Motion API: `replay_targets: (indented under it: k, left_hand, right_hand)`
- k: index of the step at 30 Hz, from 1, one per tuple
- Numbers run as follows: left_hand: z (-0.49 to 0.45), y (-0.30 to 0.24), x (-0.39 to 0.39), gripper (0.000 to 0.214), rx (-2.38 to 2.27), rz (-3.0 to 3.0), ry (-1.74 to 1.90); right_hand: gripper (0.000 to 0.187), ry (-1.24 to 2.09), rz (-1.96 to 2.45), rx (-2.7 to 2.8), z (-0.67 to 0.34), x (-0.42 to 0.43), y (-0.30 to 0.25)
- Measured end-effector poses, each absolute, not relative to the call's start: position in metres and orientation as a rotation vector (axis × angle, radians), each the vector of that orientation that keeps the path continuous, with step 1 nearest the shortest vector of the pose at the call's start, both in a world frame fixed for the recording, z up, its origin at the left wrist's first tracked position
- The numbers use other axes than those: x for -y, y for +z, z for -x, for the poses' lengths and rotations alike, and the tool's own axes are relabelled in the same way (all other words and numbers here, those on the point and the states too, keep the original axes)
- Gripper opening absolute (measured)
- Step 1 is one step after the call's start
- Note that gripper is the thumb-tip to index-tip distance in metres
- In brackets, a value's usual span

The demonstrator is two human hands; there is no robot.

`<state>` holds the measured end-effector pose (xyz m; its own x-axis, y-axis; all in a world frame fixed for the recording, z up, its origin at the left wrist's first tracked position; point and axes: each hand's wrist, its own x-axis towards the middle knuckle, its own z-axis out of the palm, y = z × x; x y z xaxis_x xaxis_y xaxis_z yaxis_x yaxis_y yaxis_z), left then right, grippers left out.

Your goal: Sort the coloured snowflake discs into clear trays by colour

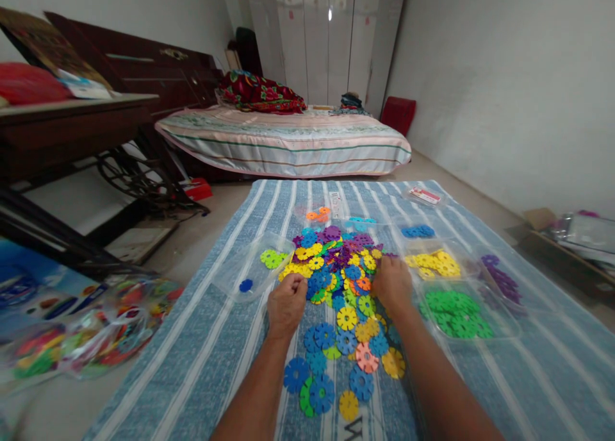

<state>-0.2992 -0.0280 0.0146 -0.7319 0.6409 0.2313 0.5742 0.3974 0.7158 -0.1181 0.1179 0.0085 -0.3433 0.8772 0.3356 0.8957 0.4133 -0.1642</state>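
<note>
A heap of colourful notched plastic discs spreads over the cloth between my hands, with purple, yellow, blue, green and orange pieces mixed. My left hand is at the heap's left edge, fingers curled together beside some yellow discs; whatever they hold is hidden. At the right edge is my right hand, its fingers bent down at the discs and their tips mostly out of sight. Just right of it, a clear tray holds yellow discs. Nearer me on that side, green discs fill another clear tray.
Left of the heap, a clear tray holds lime discs and one dark blue disc. Purple discs, blue discs and orange discs lie in other trays. Bagged pieces sit left of the striped cloth.
</note>
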Motion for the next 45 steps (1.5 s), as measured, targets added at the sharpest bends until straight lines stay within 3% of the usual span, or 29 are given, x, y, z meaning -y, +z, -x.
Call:
replay_targets:
  k: [12, 19, 26, 30, 34, 37, 45]
  left_hand:
    - [0.297, 0.018, 0.027, 0.02, -2.584, -1.105, 1.208]
    - [0.298, 0.016, 0.026, 0.021, -2.61, -1.115, 1.171]
    - [0.296, 0.018, 0.026, 0.021, -2.606, -1.107, 1.189]
    - [0.295, 0.019, 0.025, 0.02, -2.587, -1.093, 1.217]
    - [0.295, 0.016, 0.025, 0.021, -2.556, -1.101, 1.258]
    - [0.295, 0.015, 0.025, 0.021, -2.537, -1.109, 1.276]
    - [0.296, 0.014, 0.025, 0.02, -2.536, -1.124, 1.27]
  right_hand:
    - [0.024, -0.081, 1.428, 2.348, 0.095, -0.082, 0.028]
    - [0.033, -0.192, 1.136, 2.082, 0.04, -0.089, 0.073]
    - [0.033, -0.575, 1.753, 1.887, -0.058, -0.153, 0.113]
    - [0.028, -0.583, 1.804, 1.876, -0.077, -0.158, 0.102]
    - [0.031, -0.375, 1.198, 2.015, -0.045, -0.106, 0.081]
    - [0.021, -0.074, 0.863, 2.198, -0.008, -0.053, 0.063]
    - [0.018, 0.03, 0.866, 2.395, 0.034, 0.003, 0.019]
